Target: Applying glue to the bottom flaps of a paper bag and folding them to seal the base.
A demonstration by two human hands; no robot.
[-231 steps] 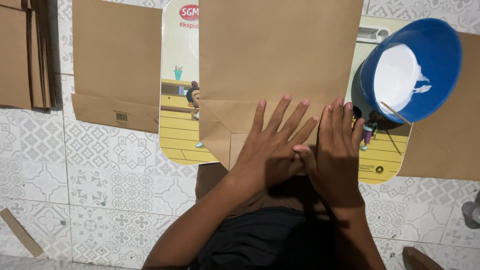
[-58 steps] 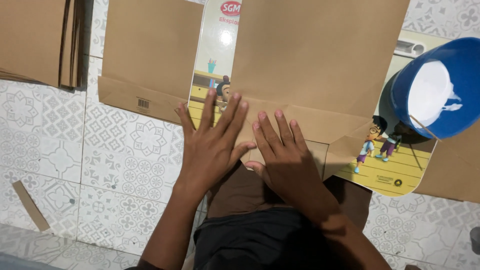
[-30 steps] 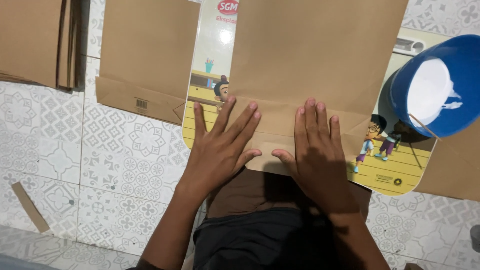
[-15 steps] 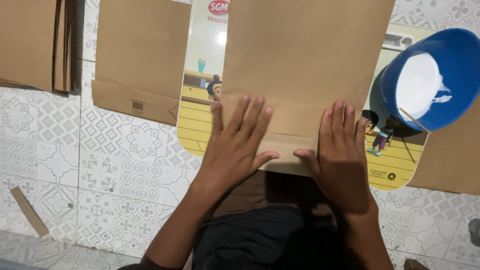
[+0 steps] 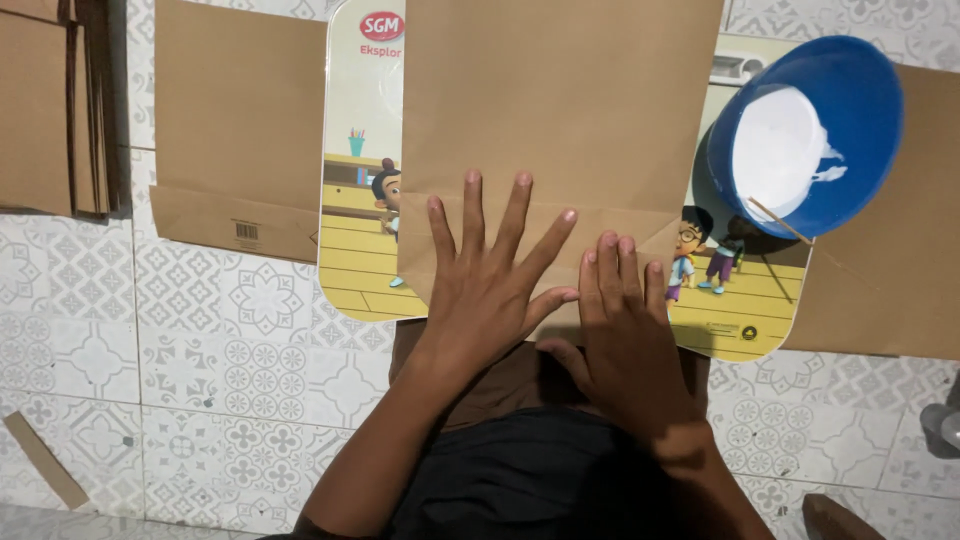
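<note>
- Pressing flat on the folded bottom edge of the brown paper bag (image 5: 560, 130), the left hand (image 5: 485, 290) has its fingers spread wide, palm down, fingertips reaching just past the crease.
- Right hand (image 5: 625, 340) lies just beside the left on the same fold, its four fingers held close together and flat, thumb tucked out toward the left hand; neither hand pinches anything.
- Nearest the camera, below the bag's lower edge, the person's dark-clothed lap fills the bottom of the view.
- That bag lies on a cartoon-printed board (image 5: 365, 250), which shows to the bag's left and right and rests on the patterned floor tiles (image 5: 220, 350).
- Right of the bag, a blue bowl (image 5: 810, 135) sits on the board's far corner, holding something white, probably glue, with a thin stick (image 5: 780, 220) leaning at its near rim.
- Right of the bag again, beyond the bowl, another brown sheet (image 5: 900, 280) lies partly under the board.
- Left of the bag, a second flat brown bag (image 5: 235, 140) lies with its folded bottom toward the person.
- Further left of the bag, a stack of brown bags (image 5: 50, 110) sits at the frame's edge.
- Far to the lower left of the bag, a loose brown paper strip (image 5: 45, 460) lies on the tiles.
</note>
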